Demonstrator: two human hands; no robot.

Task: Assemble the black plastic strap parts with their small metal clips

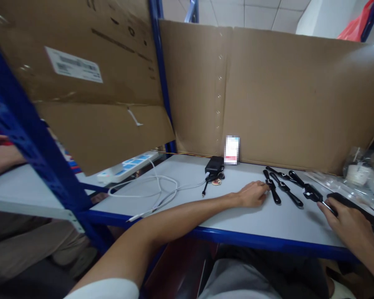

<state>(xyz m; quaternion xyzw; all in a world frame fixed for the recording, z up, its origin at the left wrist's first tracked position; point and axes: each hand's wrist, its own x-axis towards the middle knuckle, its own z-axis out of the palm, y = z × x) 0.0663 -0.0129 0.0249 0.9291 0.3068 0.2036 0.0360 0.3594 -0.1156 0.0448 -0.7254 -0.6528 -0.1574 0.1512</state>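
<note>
My left hand (253, 194) rests on the grey tabletop (237, 220), fingers curled, its fingertips at a small black tool (272, 187). Whether they grip that tool is too small to tell. Two more black tools (286, 190) (280, 173) lie just to its right. Closed round the thin metal shaft of a longer black tool (311, 192), my right hand (345, 220) is at the right side of the table. That tool's wide black part points up and left, beside the others. A long black object (358, 209) lies under and behind my right hand.
A black power bank (214, 165) with a white cable (177, 189) lies left of my left hand. Behind stand a lit phone (231, 150) and a cardboard wall (268, 91). Plastic bags (358, 172) are at right, a power strip (127, 166) at left. Another person's hand (3, 155) shows far left.
</note>
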